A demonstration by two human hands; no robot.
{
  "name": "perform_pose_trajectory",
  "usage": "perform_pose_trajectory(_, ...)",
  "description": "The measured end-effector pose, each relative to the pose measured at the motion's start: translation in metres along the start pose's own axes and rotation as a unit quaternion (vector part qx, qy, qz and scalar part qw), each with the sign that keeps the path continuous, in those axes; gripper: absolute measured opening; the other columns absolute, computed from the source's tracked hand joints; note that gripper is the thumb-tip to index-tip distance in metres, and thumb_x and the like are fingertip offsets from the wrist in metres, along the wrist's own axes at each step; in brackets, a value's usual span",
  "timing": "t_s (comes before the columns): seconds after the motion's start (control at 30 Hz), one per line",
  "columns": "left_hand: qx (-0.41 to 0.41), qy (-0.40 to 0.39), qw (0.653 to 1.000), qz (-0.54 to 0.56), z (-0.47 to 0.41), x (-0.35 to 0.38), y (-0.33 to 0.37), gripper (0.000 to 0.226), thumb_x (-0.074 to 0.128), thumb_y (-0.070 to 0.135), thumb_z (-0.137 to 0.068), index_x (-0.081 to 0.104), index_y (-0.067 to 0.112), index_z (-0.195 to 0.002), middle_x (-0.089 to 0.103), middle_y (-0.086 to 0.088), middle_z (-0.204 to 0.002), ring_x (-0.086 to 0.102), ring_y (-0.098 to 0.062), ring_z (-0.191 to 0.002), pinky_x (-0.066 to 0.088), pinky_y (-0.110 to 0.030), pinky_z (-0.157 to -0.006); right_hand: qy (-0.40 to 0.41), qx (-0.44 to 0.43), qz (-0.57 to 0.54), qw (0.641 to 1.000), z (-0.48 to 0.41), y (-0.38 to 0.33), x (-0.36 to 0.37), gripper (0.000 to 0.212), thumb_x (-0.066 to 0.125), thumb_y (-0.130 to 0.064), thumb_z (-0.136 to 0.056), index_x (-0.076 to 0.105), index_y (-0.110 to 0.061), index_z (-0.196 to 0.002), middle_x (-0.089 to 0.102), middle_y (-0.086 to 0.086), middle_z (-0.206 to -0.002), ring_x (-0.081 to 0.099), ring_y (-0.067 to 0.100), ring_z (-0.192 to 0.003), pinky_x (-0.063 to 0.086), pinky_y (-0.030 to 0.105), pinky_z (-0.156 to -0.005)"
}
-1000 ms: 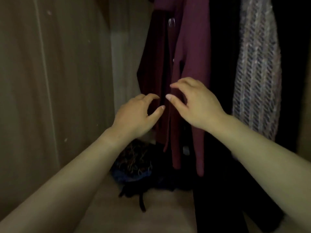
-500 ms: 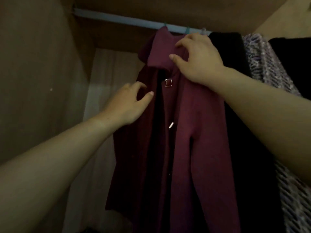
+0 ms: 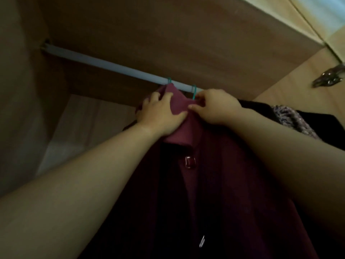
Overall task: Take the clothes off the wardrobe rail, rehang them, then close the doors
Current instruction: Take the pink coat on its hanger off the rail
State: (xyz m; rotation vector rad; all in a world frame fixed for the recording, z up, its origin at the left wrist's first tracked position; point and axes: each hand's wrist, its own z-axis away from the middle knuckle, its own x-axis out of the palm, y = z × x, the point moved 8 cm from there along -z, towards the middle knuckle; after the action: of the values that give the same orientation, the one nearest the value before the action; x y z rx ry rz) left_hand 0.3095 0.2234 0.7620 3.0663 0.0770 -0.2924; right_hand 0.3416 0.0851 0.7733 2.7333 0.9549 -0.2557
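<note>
A maroon buttoned coat [image 3: 220, 184] hangs from the pale grey wardrobe rail [image 3: 104, 65] on a green hanger hook [image 3: 194, 91]. A second green hook [image 3: 169, 80] sits just left of it on the rail. My left hand [image 3: 160, 114] grips the coat's collar on its left side. My right hand [image 3: 216, 107] pinches the collar on the right, close under the hook. Both hands are just below the rail. The hanger's body is hidden inside the coat.
A black garment [image 3: 261, 113] and a patterned knit [image 3: 295, 120] hang to the right of the coat. The wardrobe's side wall [image 3: 22, 109] closes off the left, its top panel [image 3: 168, 34] lies above the rail. A metal door hinge [image 3: 328, 77] sits at the upper right.
My view has swung up from the wardrobe floor to the rail. Both hands rose from the coat's front to its collar, and the left hand closed on the fabric.
</note>
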Motion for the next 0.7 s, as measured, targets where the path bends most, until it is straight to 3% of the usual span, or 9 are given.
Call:
perform_pose_trajectory(0.07, 0.004, -0.008, 1.000, -0.024, 0.002, 0.015, -0.013, 0.078, 0.047, 0.065, -0.082, 0.018, 0.033, -0.147, 0.014, -0.009, -0.156, 0.011, -0.035, -0.142, 0.021, -0.053, -0.113, -0.009, -0.006, 0.008, 1.000, -0.004, 0.001, 0.006, 0.039, 0.051, -0.046, -0.091, 0.062, -0.017, -0.115, 0.064, 0.008, -0.111, 0.057, 0.026, -0.102, 0.042, 0.030, -0.080)
perform_pose_trajectory(0.13, 0.006, -0.012, 0.999, -0.036, 0.006, 0.027, -0.027, 0.076, 0.044, 0.066, -0.083, 0.013, 0.039, -0.147, 0.008, -0.006, -0.157, 0.004, -0.033, -0.144, 0.018, -0.055, -0.113, -0.015, -0.010, 0.002, 1.000, -0.009, 0.000, 0.010, 0.037, 0.053, -0.043, -0.091, 0.064, -0.016, -0.114, 0.065, 0.007, -0.111, 0.058, 0.024, -0.102, 0.045, 0.033, -0.088)
perform_pose_trajectory(0.33, 0.026, -0.005, 0.999, -0.024, 0.007, 0.039, -0.048, 0.070, 0.037, 0.068, -0.082, 0.015, 0.046, -0.145, 0.015, -0.006, -0.156, 0.012, -0.032, -0.143, 0.020, -0.050, -0.114, -0.024, 0.013, -0.061, 0.998, -0.022, 0.003, 0.021, 0.032, 0.063, -0.038, -0.087, 0.064, -0.023, -0.115, 0.065, 0.001, -0.114, 0.056, 0.020, -0.109, 0.042, 0.035, -0.099)
perform_pose_trajectory(0.4, 0.029, -0.021, 0.999, 0.001, 0.004, 0.042, -0.049, 0.068, 0.038, 0.067, -0.083, 0.018, 0.047, -0.144, 0.016, -0.005, -0.156, 0.017, -0.031, -0.142, 0.024, -0.047, -0.113, -0.004, 0.034, -0.086, 0.996, -0.023, 0.009, 0.024, 0.030, 0.066, -0.038, -0.084, 0.067, -0.026, -0.111, 0.066, 0.001, -0.111, 0.056, 0.020, -0.107, 0.045, 0.031, -0.094)
perform_pose_trajectory(0.5, 0.033, -0.060, 0.997, 0.021, 0.002, 0.050, -0.050, 0.066, 0.041, 0.065, -0.085, 0.019, 0.047, -0.144, 0.013, -0.002, -0.157, 0.018, -0.027, -0.142, 0.023, -0.040, -0.112, 0.038, 0.072, -0.127, 0.989, -0.024, 0.019, 0.028, 0.025, 0.071, -0.037, -0.081, 0.069, -0.032, -0.105, 0.066, -0.002, -0.107, 0.060, 0.018, -0.098, 0.046, 0.026, -0.074)
perform_pose_trajectory(0.7, 0.023, -0.084, 0.993, 0.075, -0.008, 0.054, -0.055, 0.068, 0.042, 0.066, -0.083, 0.019, 0.047, -0.144, 0.012, -0.002, -0.158, 0.016, -0.025, -0.144, 0.018, -0.038, -0.116, 0.086, 0.095, -0.117, 0.985, -0.032, 0.018, 0.020, 0.019, 0.067, -0.032, -0.084, 0.069, -0.036, -0.102, 0.063, 0.001, -0.112, 0.059, 0.025, -0.102, 0.042, 0.029, -0.071)
